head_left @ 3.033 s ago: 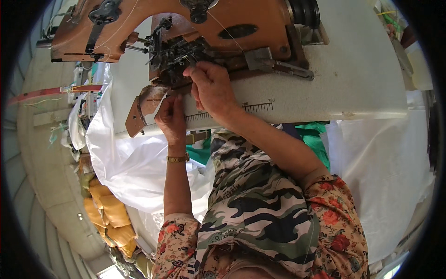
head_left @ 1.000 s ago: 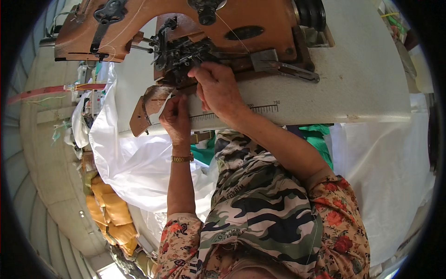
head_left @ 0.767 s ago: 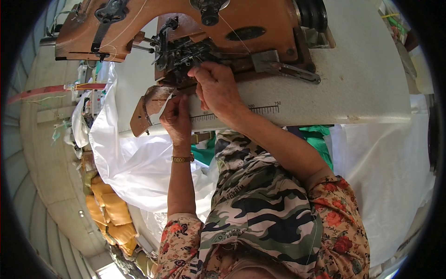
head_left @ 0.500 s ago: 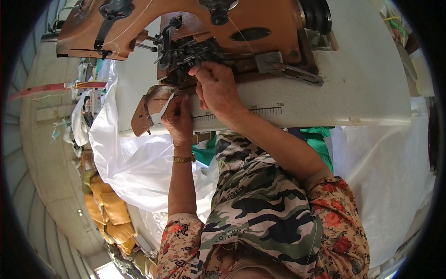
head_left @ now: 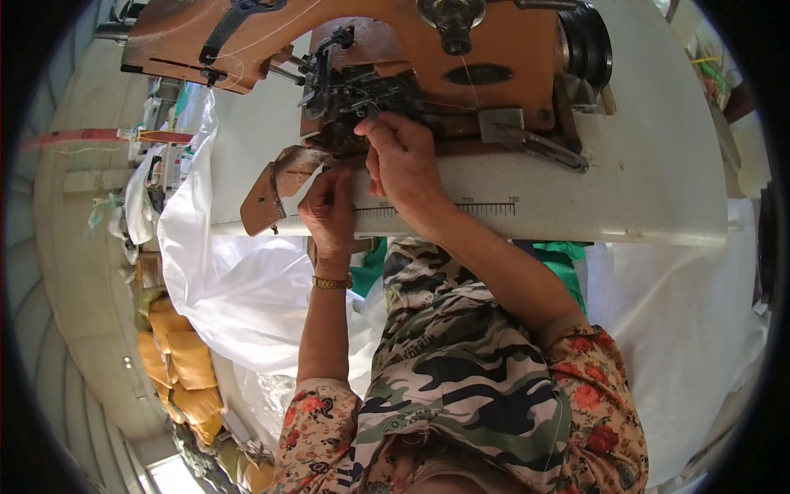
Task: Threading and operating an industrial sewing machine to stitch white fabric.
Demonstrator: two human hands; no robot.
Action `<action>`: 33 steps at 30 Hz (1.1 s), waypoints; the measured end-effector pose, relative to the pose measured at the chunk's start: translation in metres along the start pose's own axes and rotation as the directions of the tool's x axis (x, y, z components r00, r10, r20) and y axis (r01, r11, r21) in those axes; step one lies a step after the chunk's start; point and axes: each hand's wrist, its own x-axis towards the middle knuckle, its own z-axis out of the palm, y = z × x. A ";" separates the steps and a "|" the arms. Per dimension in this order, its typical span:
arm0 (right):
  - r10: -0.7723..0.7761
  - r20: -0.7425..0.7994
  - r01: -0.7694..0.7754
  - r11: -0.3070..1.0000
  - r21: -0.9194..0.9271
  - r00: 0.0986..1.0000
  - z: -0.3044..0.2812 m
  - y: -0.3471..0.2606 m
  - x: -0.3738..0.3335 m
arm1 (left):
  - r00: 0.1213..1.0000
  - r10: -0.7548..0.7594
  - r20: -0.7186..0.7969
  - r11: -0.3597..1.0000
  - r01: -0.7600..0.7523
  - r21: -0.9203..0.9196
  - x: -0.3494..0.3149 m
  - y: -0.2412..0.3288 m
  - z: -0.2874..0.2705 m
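Observation:
A brown-orange sewing machine [head_left: 527, 62] stands on a white table, its dark inner mechanism [head_left: 362, 95] uncovered. My right hand [head_left: 407, 165] is at the near side of that mechanism, thumb and forefinger pinched together against it. What lies between those fingertips is too small to make out. Just left and nearer, my left hand [head_left: 329, 216] is closed in a pinch below the mechanism, beside a swung-out brown cover plate [head_left: 271, 193]. Its fingertips hide whatever they hold. A thin white thread [head_left: 471, 78] runs down from the tension knob [head_left: 453, 29] toward the mechanism.
A printed ruler scale [head_left: 461, 208] runs along the front of the white table [head_left: 650, 165]. A metal guide plate [head_left: 535, 138] sits right of my right hand. White fabric [head_left: 239, 288] hangs at the table's left, and more white cloth [head_left: 658, 313] at the right.
The whole view has shifted, so the machine sits farther right and slightly higher in the picture. Both hands keep the same places at the mechanism, still pinched.

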 end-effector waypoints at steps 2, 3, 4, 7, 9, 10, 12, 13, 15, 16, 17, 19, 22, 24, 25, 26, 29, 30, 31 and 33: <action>-0.017 0.013 0.017 1.000 -0.023 1.000 -0.001 0.004 0.002 | 1.000 0.008 -0.007 1.000 -0.008 -0.019 0.000 0.000 0.001; -0.018 0.015 0.018 1.000 -0.023 1.000 -0.002 0.004 0.003 | 1.000 0.008 -0.005 1.000 -0.008 -0.022 0.000 0.001 0.001; -0.016 0.015 0.016 1.000 -0.015 1.000 -0.002 0.004 0.003 | 1.000 0.006 -0.002 1.000 -0.006 -0.025 0.000 0.001 0.001; -0.020 0.021 0.020 1.000 0.006 1.000 -0.001 0.004 0.003 | 1.000 -0.005 -0.007 0.999 0.004 -0.036 0.000 -0.002 0.001; -0.024 0.028 0.024 1.000 0.019 0.999 0.000 0.002 0.002 | 1.000 -0.004 -0.012 1.000 0.004 -0.024 0.000 0.000 -0.001; -0.027 0.027 0.027 1.000 0.012 0.999 0.000 0.002 0.002 | 1.000 -0.002 -0.014 1.000 0.002 -0.015 0.000 0.000 0.000; -0.031 0.026 0.031 1.000 0.005 0.999 -0.001 0.003 0.003 | 1.000 0.007 -0.014 1.000 -0.007 -0.005 0.001 0.001 0.001; -0.037 0.029 0.037 0.999 0.003 0.999 -0.001 0.003 0.003 | 1.000 0.014 -0.012 1.000 -0.014 0.006 0.001 0.003 0.001; -0.041 0.031 0.041 0.999 0.001 0.999 -0.001 0.003 0.002 | 1.000 0.019 -0.012 1.000 -0.019 0.009 0.001 0.005 0.000; -0.040 0.031 0.040 0.999 -0.002 0.999 0.000 0.003 0.002 | 1.000 0.027 -0.016 1.000 -0.027 0.011 0.001 0.005 0.000; -0.039 0.030 0.039 0.999 -0.004 0.999 0.000 0.003 0.002 | 0.999 0.028 -0.017 1.000 -0.028 0.011 0.001 0.004 0.001; -0.034 0.027 0.034 0.999 -0.005 0.999 0.000 0.002 0.003 | 1.000 0.024 -0.016 1.000 -0.024 -0.020 0.001 0.000 0.001; -0.031 0.024 0.031 0.999 -0.009 0.999 0.000 0.002 0.003 | 1.000 0.019 -0.007 1.000 -0.019 0.011 0.001 0.003 0.000; -0.035 0.027 0.035 0.999 -0.011 0.999 0.000 0.003 0.003 | 1.000 0.026 -0.016 1.000 -0.026 0.001 0.001 0.000 0.001; -0.034 0.032 0.035 0.999 -0.008 0.999 0.000 0.003 0.003 | 0.999 0.031 -0.023 0.999 -0.031 -0.009 0.000 -0.002 0.001; -0.034 0.037 0.034 0.999 -0.004 0.999 0.000 0.003 0.004 | 0.999 0.031 -0.024 0.999 -0.031 -0.009 0.001 -0.002 0.002; -0.031 0.033 0.031 0.999 0.017 0.999 0.000 0.003 0.002 | 0.999 0.026 -0.032 0.999 -0.027 -0.038 0.001 -0.001 0.002; -0.031 0.031 0.031 0.999 0.017 0.999 -0.001 0.003 0.001 | 1.000 0.019 -0.017 1.000 -0.019 -0.006 0.001 0.001 0.001; -0.018 0.032 0.017 1.000 0.023 0.999 -0.001 0.002 0.000 | 1.000 0.012 -0.004 1.000 -0.012 0.027 0.001 0.001 0.000; -0.006 0.035 0.005 1.000 0.029 0.999 -0.002 0.003 0.000 | 0.999 0.029 -0.019 1.000 -0.029 0.005 0.001 0.000 0.001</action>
